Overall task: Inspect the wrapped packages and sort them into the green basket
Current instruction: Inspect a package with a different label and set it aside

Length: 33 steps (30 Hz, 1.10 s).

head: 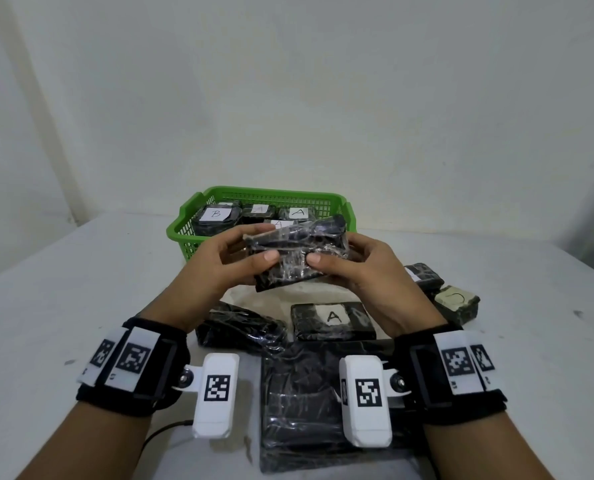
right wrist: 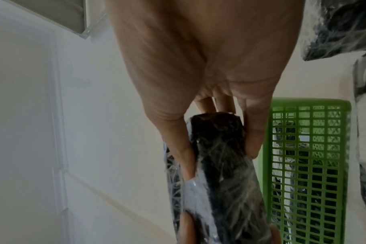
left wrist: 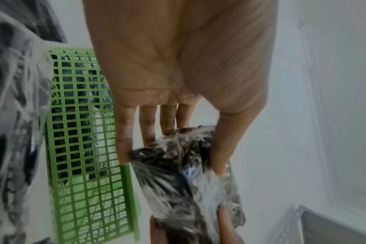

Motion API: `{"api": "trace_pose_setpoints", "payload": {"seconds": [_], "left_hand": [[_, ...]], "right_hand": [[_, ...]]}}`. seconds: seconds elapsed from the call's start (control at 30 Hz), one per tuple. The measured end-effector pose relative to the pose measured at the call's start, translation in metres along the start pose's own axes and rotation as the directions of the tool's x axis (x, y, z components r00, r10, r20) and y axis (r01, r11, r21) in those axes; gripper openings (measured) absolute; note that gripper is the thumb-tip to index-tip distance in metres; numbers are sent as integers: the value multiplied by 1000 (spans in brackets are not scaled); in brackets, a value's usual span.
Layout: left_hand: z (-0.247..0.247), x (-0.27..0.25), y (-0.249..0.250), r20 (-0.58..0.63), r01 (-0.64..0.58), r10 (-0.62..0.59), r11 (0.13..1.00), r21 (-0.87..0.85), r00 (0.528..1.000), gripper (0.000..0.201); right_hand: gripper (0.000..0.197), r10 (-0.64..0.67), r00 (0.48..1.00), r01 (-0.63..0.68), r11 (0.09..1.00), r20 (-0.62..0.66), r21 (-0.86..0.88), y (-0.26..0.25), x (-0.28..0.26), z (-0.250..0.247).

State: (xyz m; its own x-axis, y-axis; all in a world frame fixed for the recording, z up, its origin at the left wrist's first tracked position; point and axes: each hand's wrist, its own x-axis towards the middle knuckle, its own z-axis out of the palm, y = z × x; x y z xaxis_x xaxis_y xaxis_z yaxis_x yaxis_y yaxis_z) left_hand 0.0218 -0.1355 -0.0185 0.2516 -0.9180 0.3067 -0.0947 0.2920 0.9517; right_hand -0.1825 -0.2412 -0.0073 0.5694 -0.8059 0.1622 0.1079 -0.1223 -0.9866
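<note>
A black package (head: 295, 252) wrapped in clear film is held up over the table, just in front of the green basket (head: 184, 223); no label shows on the side facing me. My left hand (head: 259, 245) pinches its left end, thumb on the near face and fingers behind. My right hand (head: 333, 252) pinches the right end the same way. The left wrist view shows the left hand (left wrist: 171, 156) on the package (left wrist: 178, 181) beside the basket (left wrist: 79, 148). In the right wrist view the right hand (right wrist: 219, 163) grips the package (right wrist: 219, 198) next to the basket (right wrist: 303, 148).
The basket holds several wrapped packages with white labels, one marked B (head: 216, 213) and others A (head: 299, 213). On the table lie a package labelled A (head: 333, 322), an unlabelled one (head: 240, 329), a large flat one (head: 302, 403), and two more at the right (head: 456, 301).
</note>
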Motion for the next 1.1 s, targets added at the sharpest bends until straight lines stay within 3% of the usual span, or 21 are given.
{"api": "trace_pose_setpoints", "payload": {"seconds": [0.13, 0.2, 0.27, 0.37, 0.5, 0.6, 0.7, 0.73, 0.8, 0.87, 0.93, 1.1], "left_hand": [[-1, -1, 3, -20, -41, 43, 996, 73, 999, 55], [-3, -1, 2, -27, -47, 49, 997, 63, 998, 57], [-4, -1, 1, -37, -55, 58, 994, 91, 998, 58], [-6, 0, -1, -52, -45, 54, 987, 156, 997, 60], [-4, 0, -1, -57, -51, 62, 982, 183, 996, 64], [5, 1, -2, -27, -99, 101, 992, 82, 995, 67], [13, -1, -3, 11, -122, 122, 993, 4, 992, 69], [13, 0, -4, 39, -96, 96, 995, -3, 995, 70], [10, 3, -6, 85, -7, 7, 1000, -10, 996, 79], [9, 6, -5, 72, 66, -64, 997, -27, 995, 94], [10, 5, -4, 65, 69, -68, 998, -8, 996, 101], [16, 0, -1, 72, 50, -49, 999, -11, 996, 74]], "right_hand": [[49, -53, 999, 53, 998, 10, -31, -2, 0, -1], [66, -85, 996, 84, 995, 19, 52, -1, 1, 1], [71, -129, 992, 126, 975, 7, 181, -3, 1, 2], [62, -140, 990, 129, 943, 13, 308, -8, -1, 3], [62, -87, 996, 78, 940, 13, 333, -8, -1, 5], [29, 0, 988, -42, 962, 154, 268, -10, -6, 7], [22, 56, 964, -123, 960, 259, 252, -10, -9, 6], [28, 46, 964, -111, 965, 261, 239, -11, -9, 6], [61, 1, 978, -41, 981, 209, 191, -7, -5, 7], [84, -38, 987, 19, 993, 158, 116, -2, 0, 7], [91, -62, 982, 54, 997, 177, 51, 3, 3, 7], [93, -6, 984, 1, 999, 177, 32, 0, -1, 8]]}}
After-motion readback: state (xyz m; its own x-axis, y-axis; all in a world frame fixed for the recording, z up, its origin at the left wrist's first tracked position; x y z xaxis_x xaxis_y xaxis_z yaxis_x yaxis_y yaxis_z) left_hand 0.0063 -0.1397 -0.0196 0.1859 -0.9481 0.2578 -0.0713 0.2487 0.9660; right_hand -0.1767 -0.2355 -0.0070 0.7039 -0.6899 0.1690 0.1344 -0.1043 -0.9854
